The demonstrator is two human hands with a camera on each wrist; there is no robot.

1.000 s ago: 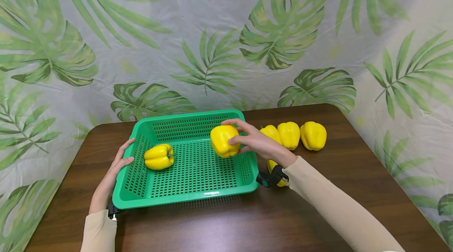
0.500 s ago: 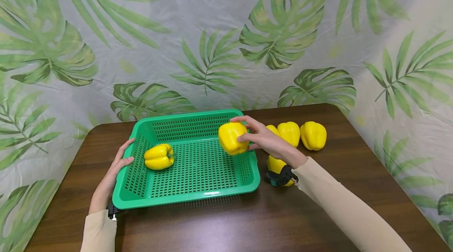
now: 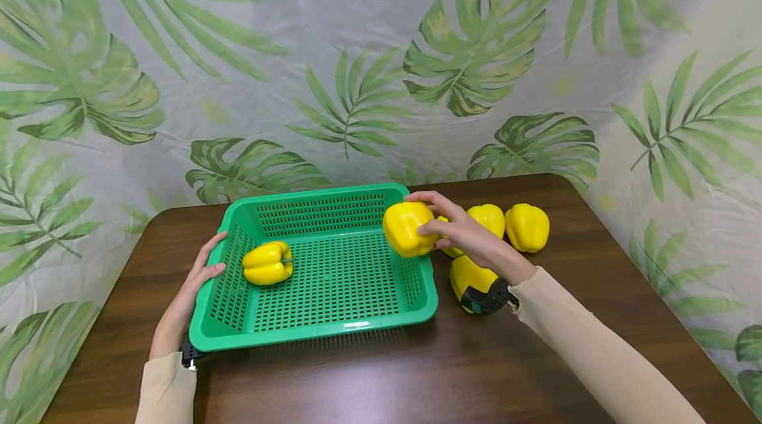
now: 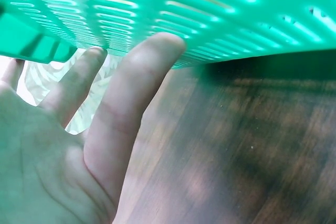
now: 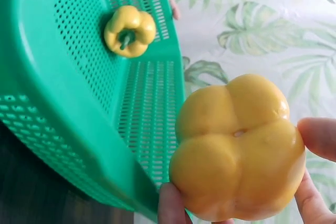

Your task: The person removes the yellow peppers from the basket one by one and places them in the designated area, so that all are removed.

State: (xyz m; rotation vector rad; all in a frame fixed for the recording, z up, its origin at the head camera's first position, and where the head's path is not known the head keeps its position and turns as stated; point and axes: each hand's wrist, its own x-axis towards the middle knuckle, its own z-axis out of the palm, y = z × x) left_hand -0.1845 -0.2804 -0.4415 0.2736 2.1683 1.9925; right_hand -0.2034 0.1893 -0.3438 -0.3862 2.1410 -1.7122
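My right hand (image 3: 461, 229) grips a yellow bell pepper (image 3: 407, 229) above the right end of the green plastic basket (image 3: 315, 337). Thumb and fingers hold it from the sides, and its lobed bottom faces the right wrist camera. Another yellow bell pepper (image 3: 268, 264) lies on its side in the left part of the basket, its green stem pointing right. At the basket's left end, my left hand (image 3: 189, 285) touches the outside of the wall with fairly straight fingers. In the left wrist view the thumb (image 4: 128, 93) presses against the slotted wall.
Several more yellow bell peppers are on the brown wooden table (image 3: 369, 384), right of the basket: one at the far right (image 3: 527, 228), others partly hidden by my right hand and wrist strap. A leaf-patterned cloth (image 3: 357, 80) hangs behind the table.
My right hand has moved right and slightly away from me with the bell pepper, from over the basket's inside toward its right rim. The left hand and basket have stayed put.
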